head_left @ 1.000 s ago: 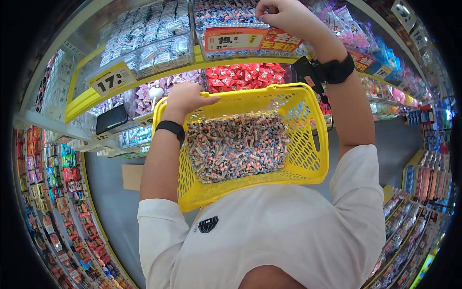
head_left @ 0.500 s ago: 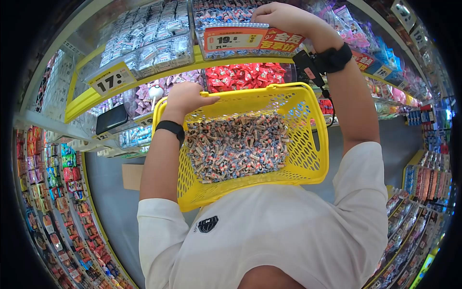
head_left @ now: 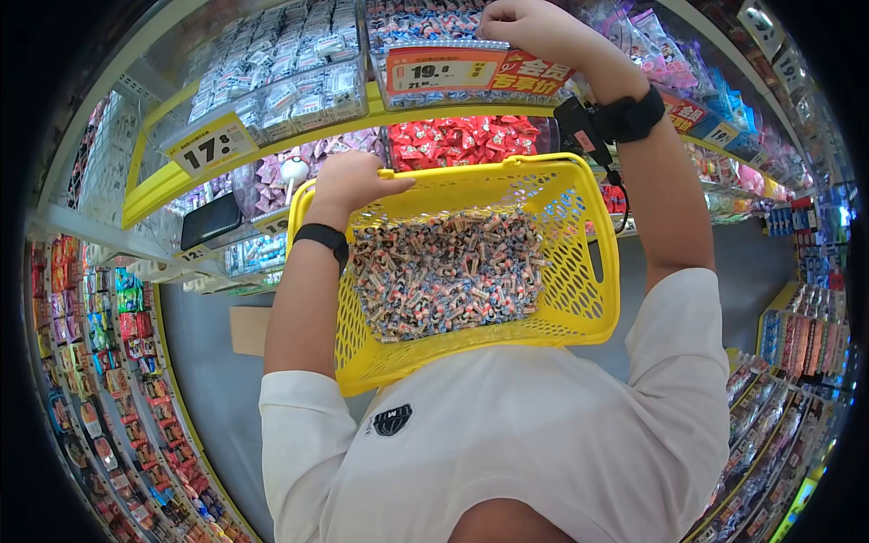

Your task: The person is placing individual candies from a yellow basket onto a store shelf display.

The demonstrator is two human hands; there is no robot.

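Observation:
My left hand (head_left: 353,184) is closed over the far left rim of a yellow plastic basket (head_left: 579,312), its thumb lying along the edge. Inside the basket spreads a thick layer of small wrapped candies (head_left: 448,276). Up at the shelf, my right hand (head_left: 529,27) reaches into a clear bin of blue-and-white wrapped candies (head_left: 425,27). Its fingers are curled down at the candies; what they hold, if anything, is hidden. A red-and-white price sign (head_left: 444,72) marked 19.8 hangs on the bin's front, just below this hand.
Red wrapped candies (head_left: 462,143) fill a lower bin behind the basket. Left of my right hand's bin are white packets (head_left: 308,95) with a 17.8 tag (head_left: 211,145). A dark phone-like device (head_left: 211,222) sits at the lower shelf. A cardboard piece (head_left: 249,329) lies on the floor.
My right hand has shifted slightly right within the bin, and its fingers look more curled. My left hand and the basket have hardly moved.

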